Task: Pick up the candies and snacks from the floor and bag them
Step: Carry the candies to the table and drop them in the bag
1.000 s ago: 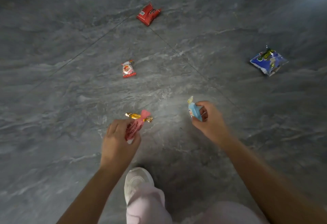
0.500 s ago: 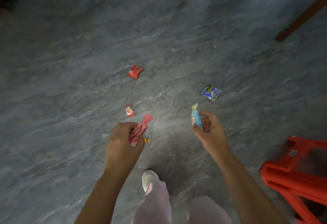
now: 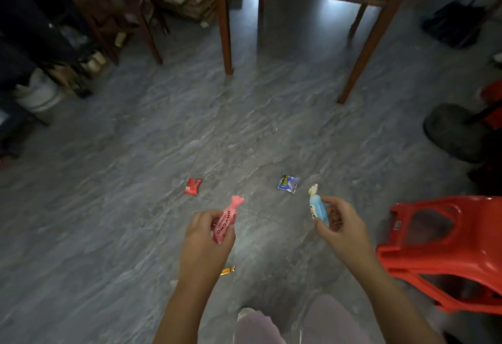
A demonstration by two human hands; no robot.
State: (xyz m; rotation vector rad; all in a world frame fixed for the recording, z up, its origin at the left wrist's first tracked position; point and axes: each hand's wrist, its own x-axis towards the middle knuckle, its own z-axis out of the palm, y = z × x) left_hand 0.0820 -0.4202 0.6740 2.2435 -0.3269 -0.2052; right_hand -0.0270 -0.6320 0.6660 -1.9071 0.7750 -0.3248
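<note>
My left hand grips a pink wrapped candy, its twisted end pointing up. In my right hand is a light blue wrapped candy, held upright by the fingers. On the grey floor beyond my hands lie a red snack packet and a blue snack packet. A small gold-wrapped candy lies on the floor below my left hand, partly hidden by my forearm. No bag is in view.
Red plastic stools stand stacked at the right. A wooden table and chair legs stand at the back. Dark clutter and a white bucket fill the left; a round dark fan base sits at the right.
The view has risen and pulled back from the floor. Both hands have lifted with their candies. The small red-white candy is hidden now; furniture and red stools came into view.
</note>
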